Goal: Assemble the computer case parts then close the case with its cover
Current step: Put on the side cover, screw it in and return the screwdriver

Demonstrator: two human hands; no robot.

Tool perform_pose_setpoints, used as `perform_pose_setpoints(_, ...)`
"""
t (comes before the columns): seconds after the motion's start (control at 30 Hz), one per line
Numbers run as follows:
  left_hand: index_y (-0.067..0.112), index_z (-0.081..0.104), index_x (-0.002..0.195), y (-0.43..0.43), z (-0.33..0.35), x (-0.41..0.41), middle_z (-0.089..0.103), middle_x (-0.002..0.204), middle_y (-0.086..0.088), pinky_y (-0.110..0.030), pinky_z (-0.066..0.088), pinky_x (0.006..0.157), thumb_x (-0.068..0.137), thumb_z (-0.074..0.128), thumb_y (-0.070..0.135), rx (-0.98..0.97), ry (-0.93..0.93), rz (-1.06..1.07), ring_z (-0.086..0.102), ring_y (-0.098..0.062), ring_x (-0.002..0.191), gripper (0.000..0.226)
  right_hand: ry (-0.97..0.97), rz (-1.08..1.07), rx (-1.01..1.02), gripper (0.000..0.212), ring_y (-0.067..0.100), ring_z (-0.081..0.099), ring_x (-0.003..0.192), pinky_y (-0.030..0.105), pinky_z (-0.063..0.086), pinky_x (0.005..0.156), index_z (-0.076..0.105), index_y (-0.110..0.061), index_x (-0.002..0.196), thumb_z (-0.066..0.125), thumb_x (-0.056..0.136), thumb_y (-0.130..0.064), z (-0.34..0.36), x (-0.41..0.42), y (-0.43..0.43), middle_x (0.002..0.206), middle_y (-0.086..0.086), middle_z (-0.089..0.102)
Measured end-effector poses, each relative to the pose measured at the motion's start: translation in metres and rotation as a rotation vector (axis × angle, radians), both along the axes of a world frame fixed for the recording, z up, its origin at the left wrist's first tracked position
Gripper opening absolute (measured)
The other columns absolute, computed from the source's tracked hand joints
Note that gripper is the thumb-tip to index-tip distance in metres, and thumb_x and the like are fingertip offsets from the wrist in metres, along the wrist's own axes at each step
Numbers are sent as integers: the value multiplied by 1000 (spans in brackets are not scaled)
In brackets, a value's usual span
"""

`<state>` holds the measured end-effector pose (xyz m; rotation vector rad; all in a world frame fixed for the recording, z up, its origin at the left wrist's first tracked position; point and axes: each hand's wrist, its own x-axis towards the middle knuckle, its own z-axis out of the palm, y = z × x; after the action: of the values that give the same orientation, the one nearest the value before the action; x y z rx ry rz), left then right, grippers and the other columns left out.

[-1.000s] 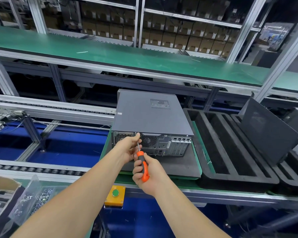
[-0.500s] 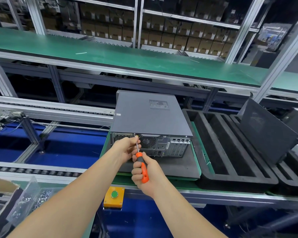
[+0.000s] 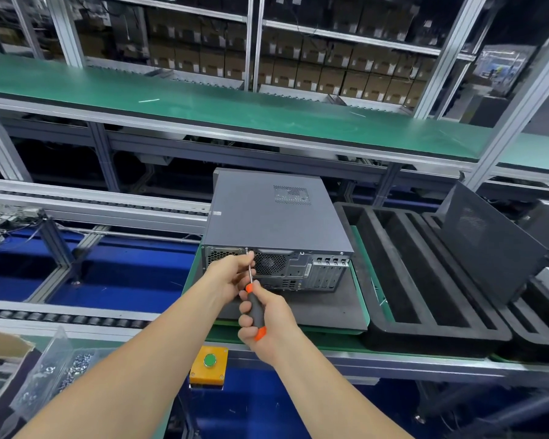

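Note:
A grey computer case (image 3: 273,217) lies flat on a dark foam pad (image 3: 324,308), its cover on top and its rear panel facing me. My right hand (image 3: 263,324) grips the black and orange handle of a screwdriver (image 3: 253,307). The metal shaft points up to a screw (image 3: 246,249) at the top edge of the rear panel. My left hand (image 3: 229,274) is curled beside the shaft, its fingertips pinching it just below the screw.
Black foam trays (image 3: 425,280) lie right of the case, with a dark side panel (image 3: 485,239) leaning in one. A yellow box with a green button (image 3: 209,364) sits on the bench edge. A clear bag of screws (image 3: 54,375) lies at lower left. Roller rails (image 3: 76,204) run at left.
The screwdriver handle has turned in my right hand, now showing more black than orange. Both hands stay at the same screw on the rear panel.

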<state>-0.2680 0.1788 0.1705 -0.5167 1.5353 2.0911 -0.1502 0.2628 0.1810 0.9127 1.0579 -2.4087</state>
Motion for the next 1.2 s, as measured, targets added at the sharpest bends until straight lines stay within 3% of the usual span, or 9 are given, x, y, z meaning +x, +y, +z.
perform_pose_setpoints(0.13, 8, 69, 92, -1, 4, 7, 66, 77, -6, -21, 48, 43, 92, 76, 24, 0, 21, 1, 58, -12, 60, 17, 24, -7, -220, 37, 11, 47, 46, 22, 37, 36, 72, -7, 104, 63, 100, -43, 0, 4, 7, 69, 2, 60)
perform_pose_setpoints(0.3, 21, 75, 98, -4, 4, 19, 69, 87, 3, -27, 52, 58, 97, 68, 38, -12, 95, -111, 65, -15, 74, 19, 153, 112, 105, 40, 22, 64, 73, 33, 55, 60, 72, -9, 119, 61, 102, -43, -4, 6, 10, 96, 14, 71)
perform_pose_setpoints(0.4, 28, 80, 101, -15, 4, 27, 71, 95, 2, -31, 51, 69, 97, 66, 45, -185, 207, -261, 68, -18, 85, 23, 272, 291, 332, 29, 34, 74, 97, 39, 64, 77, 67, -12, 126, 65, 102, -28, -6, 9, 20, 118, 20, 72)
perform_pose_setpoints(0.5, 31, 79, 110, -28, 5, 42, 77, 108, -4, -31, 57, 76, 97, 64, 49, -255, 241, -422, 74, -20, 96, 27, 363, 399, 510, 24, 39, 76, 95, 43, 65, 79, 59, -11, 125, 64, 103, -19, -6, 6, 30, 115, 24, 72)
perform_pose_setpoints(0.63, 34, 77, 107, -52, 5, 66, 78, 103, 1, -28, 60, 72, 94, 65, 57, -423, 262, -505, 76, -16, 93, 29, 319, 383, 521, 25, 42, 75, 97, 52, 62, 90, 59, -1, 122, 60, 104, -19, -15, -5, 33, 114, 28, 72)
perform_pose_setpoints(0.83, 28, 80, 90, -85, -14, 115, 76, 82, 10, -23, 51, 67, 85, 81, 26, -782, 420, -267, 68, -2, 73, 5, 285, 489, 447, 27, 38, 78, 87, 43, 63, 83, 64, 4, 116, 71, 93, -8, -39, -11, 10, 98, 29, 76)
perform_pose_setpoints(0.97, 24, 81, 93, -115, -27, 156, 76, 76, 10, -21, 51, 67, 85, 76, 22, -955, 321, -144, 69, -4, 70, 10, 273, 604, 392, 11, 32, 77, 74, 38, 65, 74, 70, -2, 102, 70, 93, -7, -65, -2, -37, 84, 18, 76)
perform_pose_setpoints(1.1, 16, 79, 95, -146, -56, 202, 73, 71, 8, -24, 53, 71, 82, 76, 18, -1060, 194, 61, 68, -7, 70, 13, 194, 725, 389, 13, 30, 74, 68, 40, 65, 74, 69, -1, 104, 70, 95, -10, -104, 17, -99, 81, 16, 73)
perform_pose_setpoints(1.2, 9, 78, 92, -166, -88, 223, 70, 63, 3, -17, 48, 51, 80, 73, 8, -1022, 128, 169, 60, -1, 49, 12, 116, 768, 466, 7, 27, 73, 67, 38, 63, 70, 70, -5, 86, 70, 92, -9, -133, 31, -136, 76, 14, 73)
